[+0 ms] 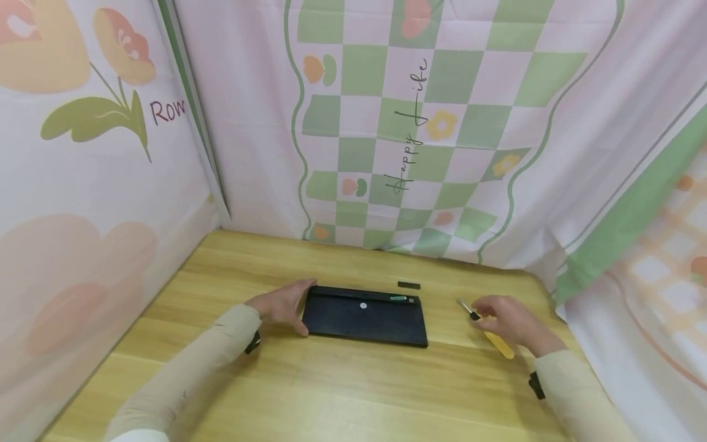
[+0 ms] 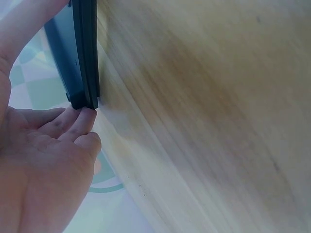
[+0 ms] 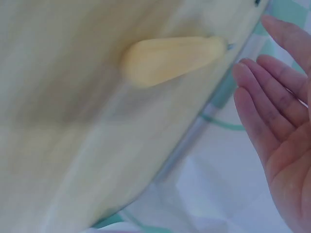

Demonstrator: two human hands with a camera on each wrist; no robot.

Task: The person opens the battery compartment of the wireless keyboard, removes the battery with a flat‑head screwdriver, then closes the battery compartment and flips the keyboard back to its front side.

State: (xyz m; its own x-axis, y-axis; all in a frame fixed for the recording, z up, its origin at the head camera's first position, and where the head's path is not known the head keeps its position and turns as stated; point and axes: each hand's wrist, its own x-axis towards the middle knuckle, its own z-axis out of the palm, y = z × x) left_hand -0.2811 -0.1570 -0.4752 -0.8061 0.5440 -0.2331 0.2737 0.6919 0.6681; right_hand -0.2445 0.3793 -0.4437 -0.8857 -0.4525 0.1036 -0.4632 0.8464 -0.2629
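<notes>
- One black keyboard (image 1: 359, 319), long and flat, lies on the wooden table (image 1: 342, 387), near its middle.
- The left hand (image 1: 280, 305) grips the keyboard's left short end, with thumb at the near corner and fingers at the far one.
- The right hand (image 1: 510, 322) is relaxed and holds nothing, its fingers loosely extended above a screwdriver (image 1: 501, 346); whether they touch it cannot be told.
- The screwdriver, yellow-handled with a metal shank, lies right of the keyboard, well apart from it.
- On the keyboard are a white round mark (image 1: 363, 306) and, near the far right corner, a small green piece (image 1: 397, 298).
- A short black bar (image 1: 409, 285) lies just beyond that corner.
- Patterned cloth (image 1: 364, 156) hangs behind the table.
</notes>
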